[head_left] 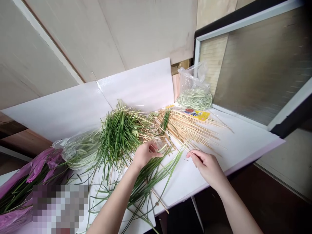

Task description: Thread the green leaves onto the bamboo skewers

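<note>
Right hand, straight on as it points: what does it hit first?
The fingers of the right hand point up and left. First in line looks like the long green stalks just ahead of them, though depth is hard to judge from this view.

Two bare, slender human arms, smooth and rounded in outline: a long left forearm [114, 203] narrowing to a thin wrist and a small, slim-fingered left hand [146, 155], and a matching right forearm [237, 211] tapering into a narrow right hand [208, 169] with long, slim fingers [197, 156]. Bare skin from frame edge to fingertips, fingernails too small to make out.
</note>
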`<state>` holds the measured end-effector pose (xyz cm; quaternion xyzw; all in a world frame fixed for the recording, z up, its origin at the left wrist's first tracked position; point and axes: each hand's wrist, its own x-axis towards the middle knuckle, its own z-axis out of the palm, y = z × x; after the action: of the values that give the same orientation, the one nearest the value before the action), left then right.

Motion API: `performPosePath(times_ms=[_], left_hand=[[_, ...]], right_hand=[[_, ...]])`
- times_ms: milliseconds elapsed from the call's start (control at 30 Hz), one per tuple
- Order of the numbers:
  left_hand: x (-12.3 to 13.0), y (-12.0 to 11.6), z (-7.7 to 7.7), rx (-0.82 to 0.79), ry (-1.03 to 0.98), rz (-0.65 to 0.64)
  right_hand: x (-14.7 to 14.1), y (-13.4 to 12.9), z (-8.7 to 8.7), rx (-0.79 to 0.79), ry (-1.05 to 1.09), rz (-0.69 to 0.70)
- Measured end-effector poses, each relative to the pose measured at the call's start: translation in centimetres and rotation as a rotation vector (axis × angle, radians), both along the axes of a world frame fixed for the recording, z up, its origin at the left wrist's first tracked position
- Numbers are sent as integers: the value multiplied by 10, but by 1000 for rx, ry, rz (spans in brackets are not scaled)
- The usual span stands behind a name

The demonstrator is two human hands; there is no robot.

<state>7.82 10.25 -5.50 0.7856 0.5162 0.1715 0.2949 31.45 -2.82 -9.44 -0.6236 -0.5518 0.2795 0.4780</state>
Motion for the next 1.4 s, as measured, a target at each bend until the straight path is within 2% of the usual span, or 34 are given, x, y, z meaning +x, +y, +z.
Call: performPosePath(times_ms=[133, 333, 467, 633, 900, 1400], left_hand=[[-8, -2, 5, -96, -185, 15], [-15, -11, 22, -168, -478, 43], [-18, -6, 34, -172, -735, 130], [-16, 3, 46, -189, -917, 193], [-4, -4, 48, -299, -986, 185], [2, -5, 42, -274, -956, 151]], right_hand=[[0, -1, 0, 14, 23, -2], [-2, -3, 5, 16, 46, 63], [-3, -3, 6, 44, 17, 92], [-3, -4, 6, 44, -37, 153], [-5, -2, 6, 38, -92, 162], [-4, 1, 1, 101, -108, 145]])
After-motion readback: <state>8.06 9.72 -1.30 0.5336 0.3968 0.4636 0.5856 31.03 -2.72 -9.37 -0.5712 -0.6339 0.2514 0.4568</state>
